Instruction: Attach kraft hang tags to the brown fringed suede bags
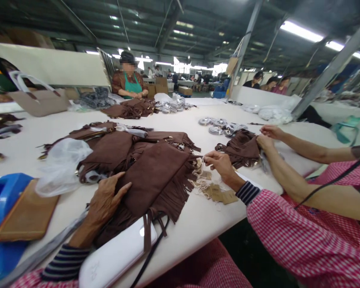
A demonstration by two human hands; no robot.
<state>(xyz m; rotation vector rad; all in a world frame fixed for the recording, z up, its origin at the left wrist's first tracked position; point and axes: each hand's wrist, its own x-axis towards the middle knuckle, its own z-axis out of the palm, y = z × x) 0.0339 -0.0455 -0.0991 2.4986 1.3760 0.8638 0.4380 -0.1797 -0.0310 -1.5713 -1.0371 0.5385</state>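
My left hand (105,200) lies on the near edge of a brown fringed bag (156,176), thumb and fingers apart. Off the bag's right corner, my right hand (222,166) is closed in a pinch; what is between its fingertips is too small to make out. Below that hand, cardboard tags (216,193) with white strings lie in a loose heap. More brown bags (111,150) are piled behind the one under my left hand. A white power bank (117,252) with a black cable sits at the table's near edge, with the bag's brown strips hanging over it.
To the right, a co-worker's hands (268,138) handle another brown bag (241,148). Coiled grey-wrapped straps (219,125) lie beyond. On the left are a clear plastic bag (64,164), a blue bin (9,200) and a tan flat piece (28,212). A person (130,80) works across the table.
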